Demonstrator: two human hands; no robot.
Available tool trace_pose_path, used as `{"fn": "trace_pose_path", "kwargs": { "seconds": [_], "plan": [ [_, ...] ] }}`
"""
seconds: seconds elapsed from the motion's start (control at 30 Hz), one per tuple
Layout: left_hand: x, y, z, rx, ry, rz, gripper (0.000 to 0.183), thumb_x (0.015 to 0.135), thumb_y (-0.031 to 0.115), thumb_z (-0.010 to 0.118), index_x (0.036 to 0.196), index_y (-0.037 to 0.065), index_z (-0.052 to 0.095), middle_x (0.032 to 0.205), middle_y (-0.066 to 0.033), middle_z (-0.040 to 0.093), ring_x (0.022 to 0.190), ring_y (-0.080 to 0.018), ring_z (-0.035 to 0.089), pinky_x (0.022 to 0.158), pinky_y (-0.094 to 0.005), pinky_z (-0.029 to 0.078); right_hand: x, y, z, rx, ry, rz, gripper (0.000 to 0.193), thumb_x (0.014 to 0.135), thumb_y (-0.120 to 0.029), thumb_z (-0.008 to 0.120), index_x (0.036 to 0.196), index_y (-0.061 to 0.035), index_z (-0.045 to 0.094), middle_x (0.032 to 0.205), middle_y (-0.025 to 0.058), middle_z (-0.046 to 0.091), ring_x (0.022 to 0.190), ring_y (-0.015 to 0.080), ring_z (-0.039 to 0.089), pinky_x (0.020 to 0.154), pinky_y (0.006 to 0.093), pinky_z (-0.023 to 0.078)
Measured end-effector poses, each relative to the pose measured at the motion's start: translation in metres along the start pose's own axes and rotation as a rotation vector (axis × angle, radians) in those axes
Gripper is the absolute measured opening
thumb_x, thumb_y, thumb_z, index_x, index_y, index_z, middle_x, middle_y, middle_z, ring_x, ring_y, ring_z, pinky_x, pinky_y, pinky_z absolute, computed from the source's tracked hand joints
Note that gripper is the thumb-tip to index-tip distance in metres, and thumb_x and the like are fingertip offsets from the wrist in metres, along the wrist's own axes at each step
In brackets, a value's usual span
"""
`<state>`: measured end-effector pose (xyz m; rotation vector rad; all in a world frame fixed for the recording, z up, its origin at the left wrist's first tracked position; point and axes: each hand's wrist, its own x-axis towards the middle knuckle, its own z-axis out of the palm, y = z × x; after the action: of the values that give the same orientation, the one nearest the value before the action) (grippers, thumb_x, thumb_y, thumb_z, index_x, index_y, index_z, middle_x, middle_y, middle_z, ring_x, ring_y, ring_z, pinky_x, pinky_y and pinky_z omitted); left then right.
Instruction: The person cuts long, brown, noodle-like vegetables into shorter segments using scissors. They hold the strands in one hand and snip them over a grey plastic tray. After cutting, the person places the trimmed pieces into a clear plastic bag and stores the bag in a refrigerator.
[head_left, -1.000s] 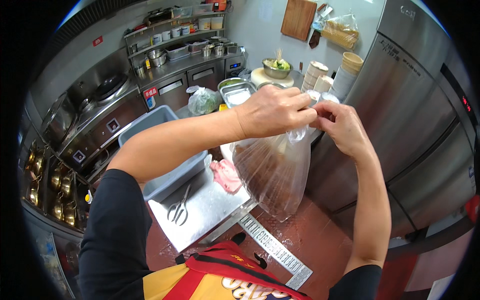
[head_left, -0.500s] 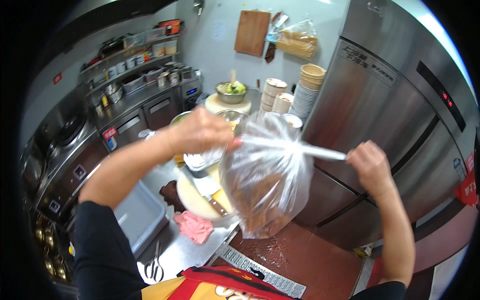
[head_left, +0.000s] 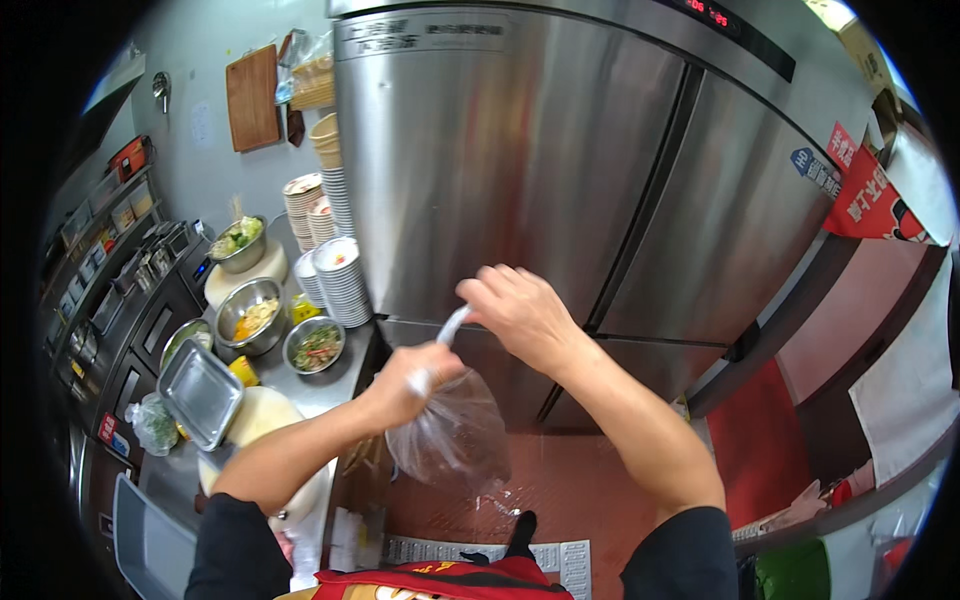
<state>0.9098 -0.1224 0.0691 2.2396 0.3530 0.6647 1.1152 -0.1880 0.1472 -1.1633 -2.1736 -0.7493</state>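
A clear plastic bag hangs in front of me, low and near the fridge. Its upper part is twisted into a white strand. My left hand is closed around the bag's gathered neck, and a bit of plastic pokes out of the fist. Higher and to the right, my right hand pinches the upper end of the strand, which stretches between the two hands. What the bag holds is hard to make out through the plastic.
A steel fridge stands ahead. On the left counter are a steel tray, a bowl of chopped greens, another steel bowl, stacked dishes and a grey tub. Red floor lies below.
My view has turned right toward the fridge. The bag is lower, and my hands have drawn closer together. My left hand has gone from the strand's left end down to the bag's neck.
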Motion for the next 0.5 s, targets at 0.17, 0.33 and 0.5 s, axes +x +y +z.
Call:
{"fn": "trace_pose_path", "kwargs": {
  "seconds": [0.17, 0.33, 0.5],
  "plan": [
    [0.050, -0.035, 0.074, 0.795, -0.714, 0.015, 0.064, 0.075, 0.053, 0.065, 0.101, -0.003, 0.049, 0.095, -0.0249, 0.050, 0.073, -0.0393, 0.064, 0.059, -0.0428, 0.053, -0.210, 0.149, 0.034, -0.347, -0.744, 0.240, 0.020, 0.080, -0.011, 0.056, 0.098, -0.0058, 0.064, 0.094, 0.0084, 0.057, 0.095, 0.0237, 0.054, 0.086, 0.0396, 0.040],
    [0.080, -0.043, 0.106, 0.964, -1.028, -0.126, 0.065, 0.069, 0.040, 0.076, 0.106, -0.008, 0.052, 0.101, -0.0254, 0.051, 0.077, -0.0329, 0.067, 0.060, -0.0374, 0.055, -0.254, 0.248, 0.081, -0.666, -0.924, 0.065, 0.040, 0.090, -0.026, 0.049, 0.123, -0.0069, 0.060, 0.135, 0.0090, 0.051, 0.131, 0.0276, 0.036, 0.112, 0.0476, 0.018],
    [0.109, -0.070, 0.088, 1.359, -1.018, -0.194, 0.048, 0.081, 0.030, 0.066, 0.109, -0.007, 0.056, 0.114, -0.0318, 0.053, 0.090, -0.0324, 0.066, 0.068, -0.0339, 0.055, -0.272, 0.274, 0.108, -0.716, -0.911, -0.017, 0.034, 0.086, -0.026, 0.051, 0.108, -0.0080, 0.069, 0.123, 0.0060, 0.059, 0.122, 0.0251, 0.043, 0.109, 0.0406, 0.022]
  ]
}}
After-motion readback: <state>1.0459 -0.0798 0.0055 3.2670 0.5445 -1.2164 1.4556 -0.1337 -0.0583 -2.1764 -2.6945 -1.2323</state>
